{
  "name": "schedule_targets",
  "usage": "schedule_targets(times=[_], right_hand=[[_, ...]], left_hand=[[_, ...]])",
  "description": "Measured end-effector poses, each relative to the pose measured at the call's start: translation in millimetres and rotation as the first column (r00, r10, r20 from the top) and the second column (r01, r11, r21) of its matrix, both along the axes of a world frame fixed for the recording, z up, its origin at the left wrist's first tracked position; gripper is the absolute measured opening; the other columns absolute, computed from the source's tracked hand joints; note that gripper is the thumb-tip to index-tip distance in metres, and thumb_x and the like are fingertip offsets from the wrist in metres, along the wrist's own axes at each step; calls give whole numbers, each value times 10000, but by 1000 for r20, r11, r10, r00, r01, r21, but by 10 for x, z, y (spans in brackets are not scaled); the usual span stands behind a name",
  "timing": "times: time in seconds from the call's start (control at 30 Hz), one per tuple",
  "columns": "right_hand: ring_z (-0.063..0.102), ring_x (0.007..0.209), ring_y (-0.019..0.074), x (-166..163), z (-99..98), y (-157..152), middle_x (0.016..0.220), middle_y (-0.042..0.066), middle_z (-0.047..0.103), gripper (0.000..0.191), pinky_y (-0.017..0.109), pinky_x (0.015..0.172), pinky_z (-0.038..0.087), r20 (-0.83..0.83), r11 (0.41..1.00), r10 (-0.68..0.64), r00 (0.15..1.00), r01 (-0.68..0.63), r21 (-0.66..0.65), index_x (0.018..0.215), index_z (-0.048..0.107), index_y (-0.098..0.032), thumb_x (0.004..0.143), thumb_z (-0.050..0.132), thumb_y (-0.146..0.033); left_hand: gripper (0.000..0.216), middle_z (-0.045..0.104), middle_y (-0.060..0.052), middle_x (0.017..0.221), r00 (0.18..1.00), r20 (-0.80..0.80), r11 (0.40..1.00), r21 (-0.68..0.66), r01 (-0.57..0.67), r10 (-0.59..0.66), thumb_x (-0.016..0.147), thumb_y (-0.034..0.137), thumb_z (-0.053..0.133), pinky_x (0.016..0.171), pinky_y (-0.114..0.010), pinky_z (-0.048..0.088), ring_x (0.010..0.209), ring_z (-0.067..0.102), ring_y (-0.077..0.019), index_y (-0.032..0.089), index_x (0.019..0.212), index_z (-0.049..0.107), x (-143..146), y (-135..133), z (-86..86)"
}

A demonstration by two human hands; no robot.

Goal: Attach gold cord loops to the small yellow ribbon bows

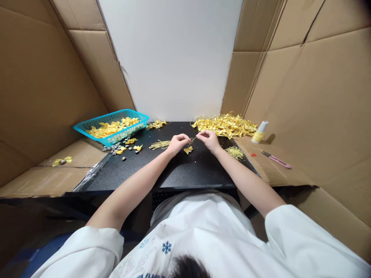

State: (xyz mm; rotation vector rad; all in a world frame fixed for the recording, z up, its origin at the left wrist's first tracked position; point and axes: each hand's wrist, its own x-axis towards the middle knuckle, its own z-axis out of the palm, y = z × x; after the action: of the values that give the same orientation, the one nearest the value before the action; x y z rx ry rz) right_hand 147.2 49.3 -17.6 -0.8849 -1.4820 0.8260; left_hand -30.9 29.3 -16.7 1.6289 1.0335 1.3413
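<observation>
- I find the thin gold cord (193, 139) too fine to trace.
- White cloth shirt (203, 241): cut off below.
- Turquoise plastic mesh basket (110, 119): floor mostly hidden under yellow ribbon bows (113, 128).

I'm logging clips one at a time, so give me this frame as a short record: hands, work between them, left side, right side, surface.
Left hand: pinching thin gold cord
Right hand: fingertips together at the same cord
Below hands: one yellow bow; hanging or lying, unclear
Left side: blue basket of yellow pieces, silver beads, gold strands
Right side: bow pile, cone, pink-handled cutter
Surface: black table, cardboard beside it
</observation>
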Motion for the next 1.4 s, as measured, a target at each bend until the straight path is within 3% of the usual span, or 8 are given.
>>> schedule_targets(times=[0.27, 0.47, 0.73, 0.9, 1.03, 1.17, 1.3, 1.4], right_hand=[[617, 587, 105, -19, 83, -74, 728, 7, 698, 255, 240, 601, 516, -163, 997, -1, 987, -13, -82, 698, 606, -187, 631, 721, -405], [629, 540, 94, -21, 86, -71, 770, 18, 719, 282, 204, 526, 492, -208, 987, 29, 978, -60, -146, 711, 556, -182, 649, 729, -397], [611, 511, 89, 16, 54, 6, 724, 7, 702, 164, 198, 509, 470, -216, 971, -116, 969, 64, -232, 706, 564, -176, 659, 672, -290], [587, 537, 116, 58, 17, 11, 658, 2, 663, 117, 234, 538, 457, 141, 981, -146, 979, 162, -106, 637, 579, -177, 654, 647, -271], [576, 637, 133, 89, 54, -54, 634, 3, 638, 76, 239, 601, 410, 681, 971, -94, 726, 218, -99, 590, 627, -173, 646, 641, -222], [598, 761, 172, 98, 123, -133, 750, 23, 670, 86, 276, 692, 406, 842, 939, -19, 539, 299, -170, 699, 682, -183, 680, 658, -264], [588, 845, 170, -3, 105, -193, 858, 16, 669, 145, 308, 797, 403, 741, 973, -200, 641, 216, 76, 857, 704, -208, 735, 657, -270], [572, 829, 151, -164, 35, -225, 870, 11, 661, 106, 290, 769, 398, 671, 993, -100, 735, 26, 119, 822, 724, -218, 769, 662, -285]], left_hand=[[191, 585, -29, 688, 925, -379, 986, 146, 79, -18, 640, 304, 649, 846, -312, 429, 794, 540, -192, 203, 478, 641, -65, -43, 82], [201, 597, -23, 659, 899, -433, 998, -7, 60, -57, 651, 287, 578, 650, -269, 396, 668, 533, -162, 190, 496, 660, -111, 24, 47], [217, 562, -5, 509, 859, -511, 992, -120, -25, -41, 655, 314, 572, 565, -279, 306, 522, 434, -142, 188, 509, 673, -250, 72, 103], [248, 646, -26, 632, 850, -522, 993, -116, 9, -69, 672, 359, 535, 646, -278, 365, 626, 522, -165, 181, 559, 666, -248, 64, 116], [281, 695, -41, 779, 856, -507, 991, -125, 44, -101, 705, 405, 516, 763, -281, 407, 776, 576, -188, 175, 643, 666, -238, 41, 138], [340, 693, -45, 809, 841, -529, 990, -131, 51, -113, 753, 459, 493, 780, -284, 414, 782, 565, -176, 170, 690, 661, -248, 43, 140], [384, 665, -37, 769, 827, -544, 989, -118, 89, -140, 763, 508, 493, 747, -278, 408, 750, 543, -163, 164, 701, 652, -269, 79, 114], [404, 615, -17, 707, 811, -560, 985, -119, 127, -172, 753, 533, 488, 685, -269, 387, 687, 499, -144, 159, 703, 631, -298, 110, 99]])
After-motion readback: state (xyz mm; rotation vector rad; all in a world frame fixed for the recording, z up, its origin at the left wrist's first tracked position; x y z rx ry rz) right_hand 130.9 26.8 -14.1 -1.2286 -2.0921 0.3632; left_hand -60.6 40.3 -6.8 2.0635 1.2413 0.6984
